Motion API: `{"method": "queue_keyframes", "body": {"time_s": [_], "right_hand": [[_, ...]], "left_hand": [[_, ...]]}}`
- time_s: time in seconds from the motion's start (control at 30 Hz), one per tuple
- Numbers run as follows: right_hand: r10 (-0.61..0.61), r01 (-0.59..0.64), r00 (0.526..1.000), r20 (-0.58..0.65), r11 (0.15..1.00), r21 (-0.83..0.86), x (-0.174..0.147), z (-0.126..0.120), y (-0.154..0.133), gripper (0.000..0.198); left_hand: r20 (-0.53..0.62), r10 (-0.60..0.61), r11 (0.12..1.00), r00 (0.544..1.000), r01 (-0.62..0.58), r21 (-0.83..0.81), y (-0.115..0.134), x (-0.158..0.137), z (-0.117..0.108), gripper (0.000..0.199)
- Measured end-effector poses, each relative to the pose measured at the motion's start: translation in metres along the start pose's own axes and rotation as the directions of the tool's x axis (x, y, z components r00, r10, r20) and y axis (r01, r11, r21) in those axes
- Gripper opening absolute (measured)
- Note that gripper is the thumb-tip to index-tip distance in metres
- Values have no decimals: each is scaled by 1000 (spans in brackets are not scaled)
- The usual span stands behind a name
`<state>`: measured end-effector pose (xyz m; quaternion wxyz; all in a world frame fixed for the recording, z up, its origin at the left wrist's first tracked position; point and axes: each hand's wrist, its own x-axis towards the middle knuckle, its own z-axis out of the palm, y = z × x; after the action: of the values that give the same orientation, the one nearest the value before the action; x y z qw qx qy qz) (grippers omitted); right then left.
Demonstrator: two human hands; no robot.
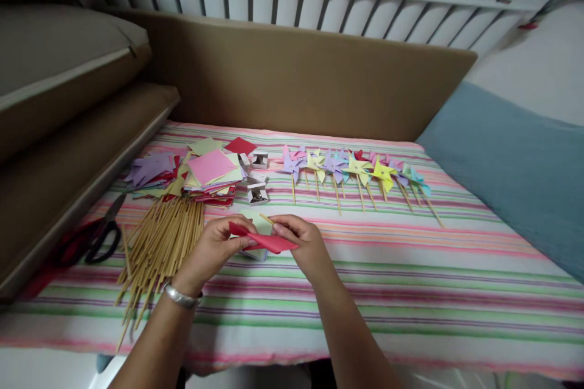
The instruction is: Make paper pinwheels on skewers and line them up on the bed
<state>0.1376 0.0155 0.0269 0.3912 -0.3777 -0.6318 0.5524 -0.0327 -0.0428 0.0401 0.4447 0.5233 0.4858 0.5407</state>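
My left hand (228, 240) pinches a folded piece of red paper (269, 242) over the front middle of the cloth. In my right hand (298, 234) is a thin wooden stick (265, 218), its tip poking out up and to the left. The right fingers are also close to the red paper's right end; whether they touch it I cannot tell. Under the hands lies a small stack of pale green paper squares (250, 219). A bundle of wooden sticks (164, 237) spreads out just left of my left hand.
Finished paper pinwheels (358, 167) on sticks lie in a row at the back right. Behind my left hand are stacked coloured paper squares (212, 167), cut purple pieces (150, 169) and a small box of metal bits (258, 193). Black-handled scissors (103, 240) rest far left, beside cushions (82, 109).
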Motion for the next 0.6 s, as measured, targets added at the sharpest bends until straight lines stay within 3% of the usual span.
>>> {"method": "queue_keyframes", "body": {"time_s": [0.27, 0.4, 0.6], "right_hand": [[-148, 147, 989, 1, 981, -127, -3, 0, -5, 9], [-143, 143, 990, 13, 984, -103, -2, 4, -7, 9], [-145, 147, 989, 31, 983, -111, -3, 10, -7, 14]], "left_hand": [[-12, 185, 975, 983, -182, 125, 3, 1, 4, 5], [-81, 255, 958, 964, -240, 159, 1, 0, 2, 6], [-135, 266, 957, 955, -244, 157, 1, -4, 0, 5]]}}
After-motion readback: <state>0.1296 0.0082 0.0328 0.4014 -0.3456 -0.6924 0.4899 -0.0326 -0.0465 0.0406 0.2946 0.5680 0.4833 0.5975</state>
